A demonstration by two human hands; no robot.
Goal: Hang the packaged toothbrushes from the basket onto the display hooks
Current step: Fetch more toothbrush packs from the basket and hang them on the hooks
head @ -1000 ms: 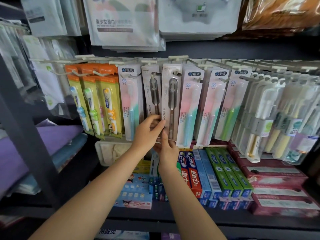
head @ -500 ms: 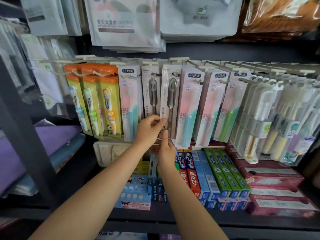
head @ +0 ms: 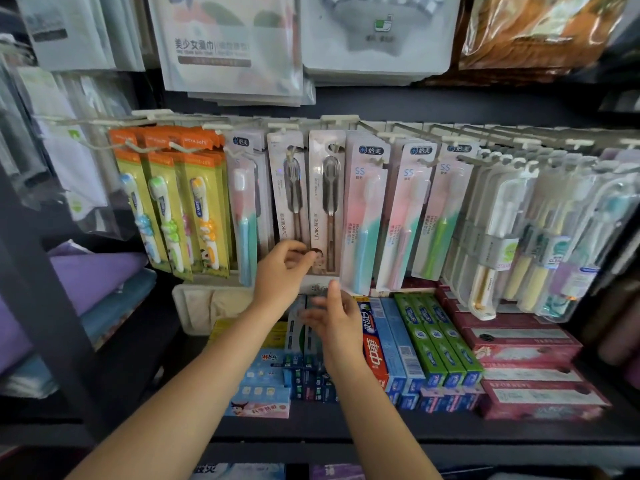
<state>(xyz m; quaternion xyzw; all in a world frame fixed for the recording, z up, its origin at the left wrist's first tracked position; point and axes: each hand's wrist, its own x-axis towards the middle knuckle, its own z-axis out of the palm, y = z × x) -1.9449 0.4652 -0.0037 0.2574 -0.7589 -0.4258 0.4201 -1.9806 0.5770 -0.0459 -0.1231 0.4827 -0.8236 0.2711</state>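
Two beige packs with brown toothbrushes hang side by side on white display hooks point(head: 337, 118): the left pack point(head: 289, 188) and the right pack point(head: 325, 202). My left hand point(head: 282, 271) is at their lower ends, with curled fingers and thumb pinching the bottom corner of the right pack. It hides the foot of the left pack. Just below the packs, my right hand point(head: 334, 320) hovers with straight, spread fingers, blurred and holding nothing. The basket is out of view.
Orange-yellow children's toothbrush packs point(head: 166, 209) hang at the left, pink-and-teal packs point(head: 363, 216) and clear packs point(head: 512, 237) at the right. Toothpaste boxes point(head: 433, 341) fill the shelf under my hands. A dark upright post point(head: 45, 289) stands at the left.
My right hand has let go of the pack's lower end and dropped towards the toothpaste boxes. My left hand stays at the bottom of the brown toothbrush packs, which now hang straight.
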